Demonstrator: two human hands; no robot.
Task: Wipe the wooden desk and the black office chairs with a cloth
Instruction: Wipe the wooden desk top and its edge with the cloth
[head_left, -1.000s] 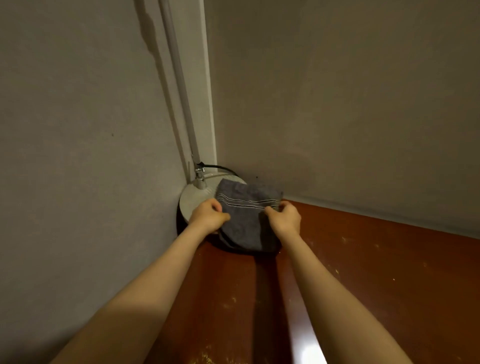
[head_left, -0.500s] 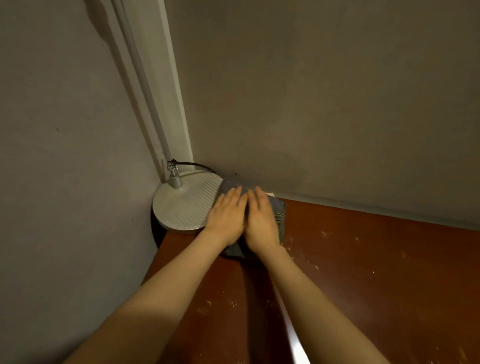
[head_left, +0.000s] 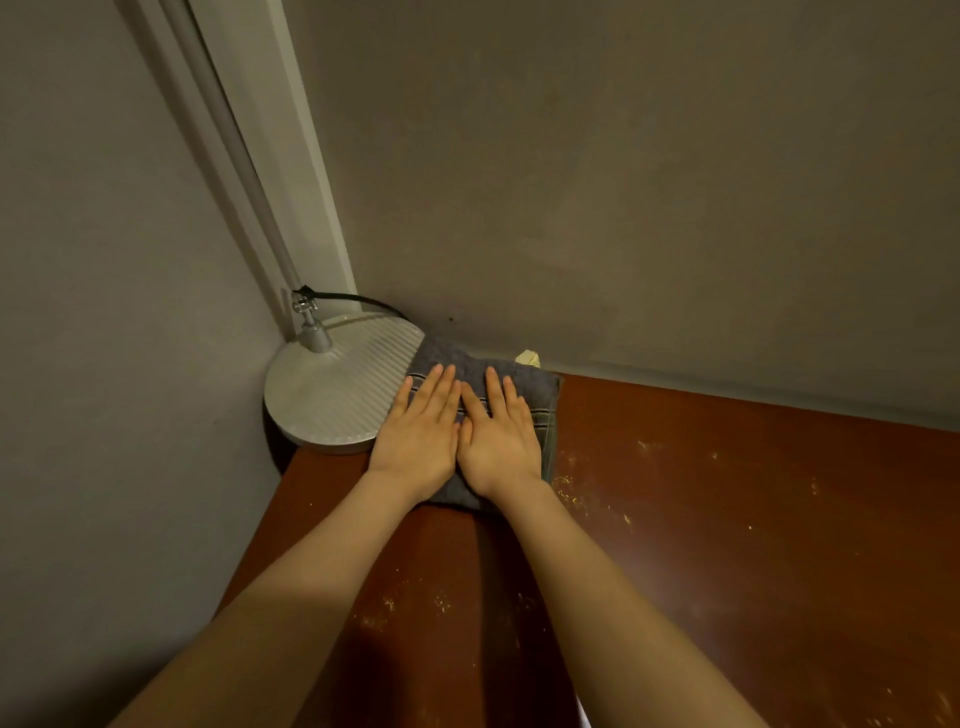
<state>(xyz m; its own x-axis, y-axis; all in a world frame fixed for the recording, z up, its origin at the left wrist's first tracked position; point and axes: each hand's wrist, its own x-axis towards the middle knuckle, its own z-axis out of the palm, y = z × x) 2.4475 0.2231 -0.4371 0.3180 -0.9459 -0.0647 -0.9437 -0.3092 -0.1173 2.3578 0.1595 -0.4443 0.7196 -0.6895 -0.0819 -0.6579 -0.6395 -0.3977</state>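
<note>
Pressing cloth (head_left: 524, 382): left hand (head_left: 418, 434) flat; right hand (head_left: 498, 436) flat

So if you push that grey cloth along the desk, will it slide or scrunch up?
Probably floppy: the cloth is folded fabric and lies partly over the lamp base. With the left hand and right hand pressing flat, it should slide; its loose edges might bunch on the desk.

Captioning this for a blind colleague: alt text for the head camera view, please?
A person's left hand and right hand press flat, side by side, on a folded grey cloth in the corner of a reddish-brown wooden desk, next to a round silver lamp base. Pale specks dot the desk.
</note>
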